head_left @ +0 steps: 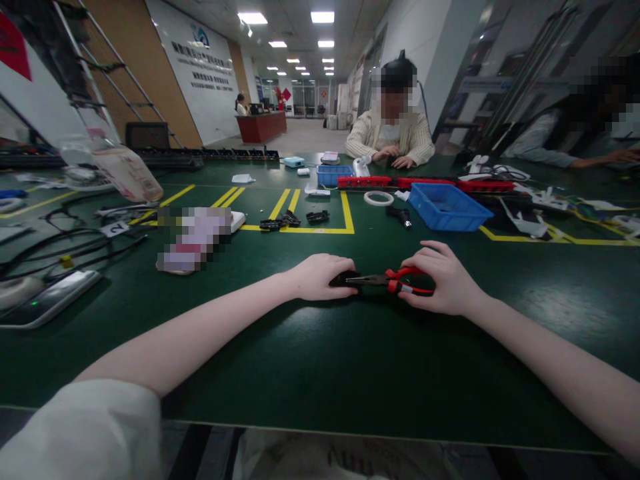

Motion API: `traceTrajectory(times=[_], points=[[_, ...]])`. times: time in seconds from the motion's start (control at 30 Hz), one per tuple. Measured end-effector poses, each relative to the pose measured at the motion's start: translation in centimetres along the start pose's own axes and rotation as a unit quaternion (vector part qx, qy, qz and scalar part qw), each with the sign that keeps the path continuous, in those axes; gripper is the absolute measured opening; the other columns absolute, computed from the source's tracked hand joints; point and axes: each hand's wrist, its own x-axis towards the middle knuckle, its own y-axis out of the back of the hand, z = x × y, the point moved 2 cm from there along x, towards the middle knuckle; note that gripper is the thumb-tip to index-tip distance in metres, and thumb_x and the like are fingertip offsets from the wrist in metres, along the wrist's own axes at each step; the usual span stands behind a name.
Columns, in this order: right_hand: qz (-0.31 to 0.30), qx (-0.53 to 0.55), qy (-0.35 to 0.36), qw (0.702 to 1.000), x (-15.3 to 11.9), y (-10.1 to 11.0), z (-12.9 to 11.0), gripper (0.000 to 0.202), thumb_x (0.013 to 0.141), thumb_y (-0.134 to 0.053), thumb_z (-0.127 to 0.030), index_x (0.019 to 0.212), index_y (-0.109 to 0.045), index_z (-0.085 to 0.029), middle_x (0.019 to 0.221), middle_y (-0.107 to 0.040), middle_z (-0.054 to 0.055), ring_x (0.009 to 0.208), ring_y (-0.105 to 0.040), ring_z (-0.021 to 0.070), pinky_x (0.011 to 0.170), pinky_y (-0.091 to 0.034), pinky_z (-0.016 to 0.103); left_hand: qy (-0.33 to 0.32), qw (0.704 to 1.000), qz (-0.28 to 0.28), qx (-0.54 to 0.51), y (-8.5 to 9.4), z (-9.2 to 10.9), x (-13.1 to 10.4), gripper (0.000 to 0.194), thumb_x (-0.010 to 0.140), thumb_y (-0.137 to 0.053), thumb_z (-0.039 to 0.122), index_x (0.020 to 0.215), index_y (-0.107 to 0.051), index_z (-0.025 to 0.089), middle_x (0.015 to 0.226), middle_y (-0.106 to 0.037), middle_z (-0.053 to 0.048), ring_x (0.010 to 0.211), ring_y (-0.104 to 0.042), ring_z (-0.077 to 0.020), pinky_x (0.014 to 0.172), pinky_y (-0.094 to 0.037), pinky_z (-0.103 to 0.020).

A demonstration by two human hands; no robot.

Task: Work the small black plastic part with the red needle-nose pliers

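Note:
Near the middle of the green table (310,360), my left hand (324,277) is closed around a small black part (343,279), mostly covered by the fingers. My right hand (445,280) grips the red handles of long-nose pliers (383,281). The pliers lie nearly level and point left, with their tips at the black part. Whether the jaws clamp the part cannot be made out. Beyond my left hand, several black pieces (280,221) lie by the yellow tape, with another black piece (317,217) to their right.
A blue bin (450,207) stands beyond my right hand, beside a tape roll (379,198) and a black object (400,215). A phone (200,240), cables (65,233) and a bottle (127,173) are at left. Across the table sits a person (390,137); another is at far right.

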Motion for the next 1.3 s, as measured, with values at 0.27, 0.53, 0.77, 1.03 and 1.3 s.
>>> traceTrajectory(times=[0.27, 0.53, 0.77, 1.03, 1.3], points=[[-0.012, 0.019, 0.009, 1.0, 0.1, 0.4, 0.8, 0.031, 0.072, -0.067, -0.041, 0.095, -0.059, -0.023, 0.082, -0.065, 0.004, 0.08, -0.061, 0.0232, 0.101, -0.037, 0.054, 0.003, 1.0, -0.004, -0.005, 0.1, 0.2, 0.0, 0.026, 0.087, -0.058, 0.041, 0.098, -0.057, 0.017, 0.088, -0.064, -0.003, 0.078, -0.06, -0.0168, 0.068, -0.044, -0.027], [-0.014, 0.023, 0.011, 1.0, -0.1, 0.1, 1.0, 0.031, 0.072, -0.067, -0.04, 0.096, -0.058, -0.022, 0.084, -0.065, 0.004, 0.08, -0.062, 0.0229, 0.1, -0.036, 0.053, -0.002, 1.0, 0.002, -0.009, 0.1, 0.1, 0.0, 0.026, 0.087, -0.059, 0.041, 0.098, -0.056, 0.017, 0.086, -0.063, -0.001, 0.075, -0.058, -0.015, 0.066, -0.043, -0.025], [0.008, 0.021, 0.012, 1.0, 0.3, -0.4, -0.7, 0.033, 0.071, -0.067, -0.041, 0.095, -0.057, -0.021, 0.082, -0.064, 0.006, 0.077, -0.06, 0.0237, 0.088, -0.042, 0.049, -0.003, 1.0, 0.008, 0.004, -0.1, -0.1, 0.0, 0.028, 0.086, -0.059, 0.041, 0.099, -0.056, 0.017, 0.087, -0.064, -0.002, 0.076, -0.06, -0.0165, 0.064, -0.042, -0.026], [0.023, -0.001, -0.005, 1.0, 0.1, -0.3, 0.1, 0.033, 0.071, -0.067, -0.041, 0.095, -0.057, -0.022, 0.081, -0.064, 0.005, 0.076, -0.06, 0.0236, 0.087, -0.041, 0.049, 0.0, 1.0, 0.004, -0.001, 0.2, 0.2, 0.0, 0.025, 0.087, -0.058, 0.04, 0.094, -0.056, 0.016, 0.085, -0.063, -0.003, 0.075, -0.059, -0.017, 0.064, -0.042, -0.025], [0.016, 0.003, -0.003, 1.0, 0.0, -0.5, 0.0, 0.033, 0.072, -0.067, -0.042, 0.096, -0.055, -0.021, 0.081, -0.064, 0.005, 0.077, -0.061, 0.0232, 0.09, -0.041, 0.05, -0.005, 1.0, -0.001, -0.013, 0.3, 0.3, 0.0, 0.025, 0.087, -0.058, 0.039, 0.095, -0.057, 0.016, 0.084, -0.063, -0.003, 0.075, -0.059, -0.0161, 0.066, -0.042, -0.026]])
